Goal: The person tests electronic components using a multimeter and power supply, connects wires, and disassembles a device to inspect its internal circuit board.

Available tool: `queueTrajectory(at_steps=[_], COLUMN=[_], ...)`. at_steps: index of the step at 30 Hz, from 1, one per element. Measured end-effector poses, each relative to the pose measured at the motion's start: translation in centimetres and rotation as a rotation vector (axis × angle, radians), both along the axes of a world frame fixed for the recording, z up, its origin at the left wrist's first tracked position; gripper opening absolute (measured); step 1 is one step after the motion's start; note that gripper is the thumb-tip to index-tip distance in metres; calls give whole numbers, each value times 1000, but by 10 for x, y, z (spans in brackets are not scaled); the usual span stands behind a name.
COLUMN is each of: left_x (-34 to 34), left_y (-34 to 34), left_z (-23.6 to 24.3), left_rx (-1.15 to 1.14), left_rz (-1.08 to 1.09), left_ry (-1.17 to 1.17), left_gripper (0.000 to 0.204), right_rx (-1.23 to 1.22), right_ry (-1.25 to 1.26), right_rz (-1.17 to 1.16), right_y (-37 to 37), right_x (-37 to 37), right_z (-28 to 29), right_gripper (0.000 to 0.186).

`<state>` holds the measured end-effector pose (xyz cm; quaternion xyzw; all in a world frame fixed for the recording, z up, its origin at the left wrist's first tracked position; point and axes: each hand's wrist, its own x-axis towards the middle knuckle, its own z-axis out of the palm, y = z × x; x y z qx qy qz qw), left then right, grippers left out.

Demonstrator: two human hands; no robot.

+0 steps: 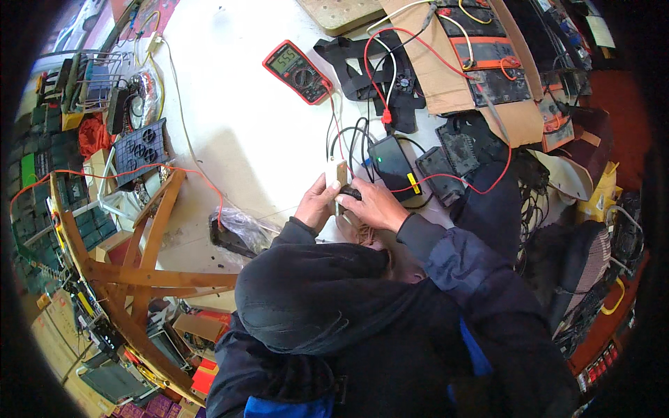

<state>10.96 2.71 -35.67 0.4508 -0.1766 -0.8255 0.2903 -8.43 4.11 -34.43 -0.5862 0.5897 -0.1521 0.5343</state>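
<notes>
Close in front of my body, my left hand (317, 205) pinches a pale, narrow piece with a tan face (339, 173); its kind is not clear. My right hand (380, 205) is closed beside it, thumb and fingers around a small black rounded part (350, 191). The two hands nearly touch. Thin black and red leads run down to them from a red multimeter (298, 72) with a lit display. Just right of my hands lies a black power adapter box (392, 167) with a green light and a yellow label. My fingers partly hide what they hold.
Orange-and-black battery packs (488, 52) lie on cardboard (425, 76) at the far right. Black plastic covers (470, 143) sit near my right knee. A wooden frame (157, 237) stands at the left, by a plastic-wrapped black part (233, 235). Red wires cross the white floor (237, 83).
</notes>
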Motion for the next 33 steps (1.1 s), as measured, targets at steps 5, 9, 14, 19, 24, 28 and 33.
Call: queueTrajectory(at_steps=[5, 9, 14, 19, 24, 28, 33], left_x=[1, 2, 1, 1, 2, 3, 2], left_y=[-1, -1, 0, 2, 4, 4, 7], left_z=[0, -3, -2, -4, -9, -10, -12], left_rx=[60, 31, 10, -9, -18, -21, -17], left_rz=[-14, -31, -23, -18, -11, -1, 13], left_ry=[-13, -9, -34, -37, -45, -46, -50], left_gripper=[51, 50, 48, 43, 41, 40, 37], right_rx=[-5, -14, -21, -52, -88, -105, -48], right_ry=[-60, -73, -139, -115, -114, -121, -111], right_rz=[30, 39, 11, 61, 89, 96, 38], right_y=[1, 1, 0, -1, -2, 1, 3], right_x=[0, 0, -1, -3, -4, -6, -1], right_z=[-3, -3, 0, 2, 4, 1, -12], right_gripper=[49, 47, 45, 38, 35, 37, 43])
